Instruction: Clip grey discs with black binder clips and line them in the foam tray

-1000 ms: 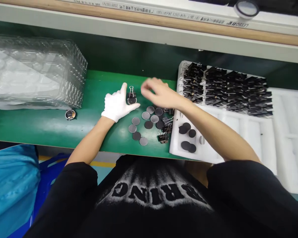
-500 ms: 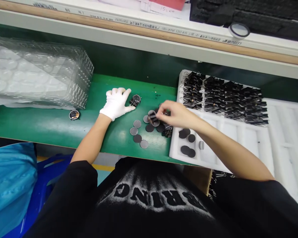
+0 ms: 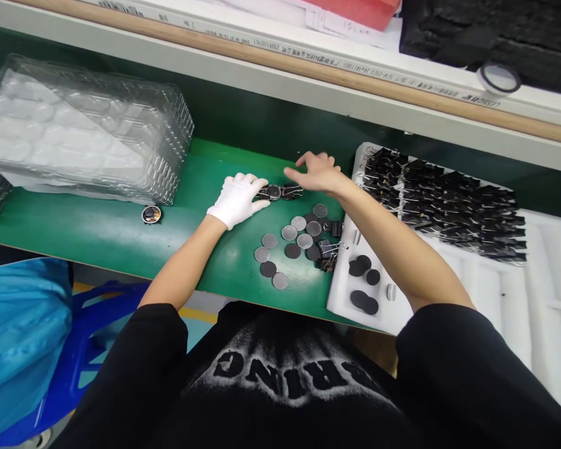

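A dark round watch-like piece (image 3: pixel 274 193) lies on the green bench, with a black binder clip on either side. My left hand (image 3: pixel 236 201), in a white glove, has its thumb and forefinger round the left binder clip (image 3: pixel 264 192). Just above the right binder clip (image 3: pixel 290 191) is my bare right hand (image 3: pixel 318 173), fingers apart and nothing seen between them. Several grey and black discs (image 3: pixel 288 232) lie nearer to me, some overlapping. More loose binder clips (image 3: pixel 328 248) rest beside them, against the white foam tray.
Stacked clear plastic trays (image 3: pixel 88 134) stand at the left, near another round watch-like piece (image 3: pixel 151 214). On the right, the white foam tray (image 3: pixel 339 299) carries rows of binder clips (image 3: pixel 453 199) and several black discs (image 3: pixel 364 302). A shelf edge (image 3: pixel 280 53) runs across the back.
My right hand has moved from the disc pile up beside the watch-like piece; a binder clip now shows at its right side. My left fingers have closed in on the left clip. The view has shifted.
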### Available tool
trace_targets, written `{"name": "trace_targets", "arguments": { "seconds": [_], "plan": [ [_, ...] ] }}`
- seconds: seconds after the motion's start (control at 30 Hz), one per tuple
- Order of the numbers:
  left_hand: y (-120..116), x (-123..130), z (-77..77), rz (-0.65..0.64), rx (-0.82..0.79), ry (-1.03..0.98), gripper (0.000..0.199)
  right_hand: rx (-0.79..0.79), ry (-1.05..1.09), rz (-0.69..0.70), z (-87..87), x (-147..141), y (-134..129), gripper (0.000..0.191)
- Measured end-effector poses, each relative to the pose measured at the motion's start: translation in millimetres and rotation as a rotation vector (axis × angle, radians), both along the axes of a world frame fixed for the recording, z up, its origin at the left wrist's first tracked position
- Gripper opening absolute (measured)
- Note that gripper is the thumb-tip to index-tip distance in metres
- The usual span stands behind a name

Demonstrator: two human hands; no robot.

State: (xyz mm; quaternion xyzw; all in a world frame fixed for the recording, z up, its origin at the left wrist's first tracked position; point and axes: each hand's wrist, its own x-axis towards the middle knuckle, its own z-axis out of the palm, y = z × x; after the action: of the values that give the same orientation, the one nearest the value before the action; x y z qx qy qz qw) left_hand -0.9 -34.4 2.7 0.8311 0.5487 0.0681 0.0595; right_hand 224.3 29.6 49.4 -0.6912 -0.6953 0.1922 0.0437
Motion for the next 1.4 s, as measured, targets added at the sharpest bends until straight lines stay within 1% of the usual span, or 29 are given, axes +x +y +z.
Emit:
{"name": "trace_targets", "arguments": {
  "seconds": [0.07,0.13,0.2,0.27,0.37,0.5,0.6,0.7,0.77,0.93,1.07,1.17,1.27,1.4],
  "plan": [
    [2.9,0.6,-2.2,-0.006,0.0,0.004,0.053,0.126,0.075,-0.057,-9.7,-8.0,7.2,0.061],
    [4.2,-0.6,-4.1,0.008,-0.007,-0.011,0.052,0.211,0.103,-0.095,-23.2,-18.4,13.6,0.065],
    [4.4,-2.0,-6.0,0.019,-0.016,-0.037,0.052,0.242,0.101,-0.115,-37.6,-27.4,18.2,0.065],
    [4.1,-2.1,-7.7,0.029,-0.021,-0.076,0.052,0.24,0.117,-0.152,-50.7,-31.4,21.8,0.066],
    [4.5,1.4,-9.3,0.056,-0.026,-0.152,0.052,0.269,0.18,-0.196,-67.0,-26.4,27.9,0.069],
    [6.4,9.2,-8.5,0.086,-0.042,-0.208,0.054,0.311,0.21,-0.187,-81.5,-12.8,35.6,0.07],
    [7.7,13.2,-6.4,0.086,-0.063,-0.202,0.053,0.297,0.216,-0.233,-81.5,-9.5,35.0,0.068],
    [8.8,15.1,-4.2,0.07,-0.1,-0.18,0.052,0.263,0.25,-0.307,-73.0,-12.0,30.4,0.065],
    [9.3,16.2,-3.6,0.065,-0.12,-0.164,0.052,0.247,0.255,-0.326,-67.6,-13.8,28.0,0.066],
    [10.3,21.1,-5.7,0.046,-0.135,-0.163,0.054,0.209,0.192,-0.302,-63.0,-14.5,26.3,0.066],
    [12.8,26.6,-8.1,0.019,-0.151,-0.165,0.056,0.216,0.235,-0.333,-60.3,-14.5,23.4,0.06],
    [14.4,29.1,-8.8,0.02,-0.156,-0.166,0.055,0.23,0.238,-0.311,-59.7,-13.4,22.4,0.055],
    [15.4,29.4,-9.8,0.021,-0.159,-0.159,0.057,0.228,0.22,-0.284,-61.1,-12.6,23.2,0.056],
    [16.1,28.4,-12.9,0.015,-0.138,-0.138,0.059,0.248,0.285,-0.321,-59.7,-17.8,21.4,0.054]
  ]
}}
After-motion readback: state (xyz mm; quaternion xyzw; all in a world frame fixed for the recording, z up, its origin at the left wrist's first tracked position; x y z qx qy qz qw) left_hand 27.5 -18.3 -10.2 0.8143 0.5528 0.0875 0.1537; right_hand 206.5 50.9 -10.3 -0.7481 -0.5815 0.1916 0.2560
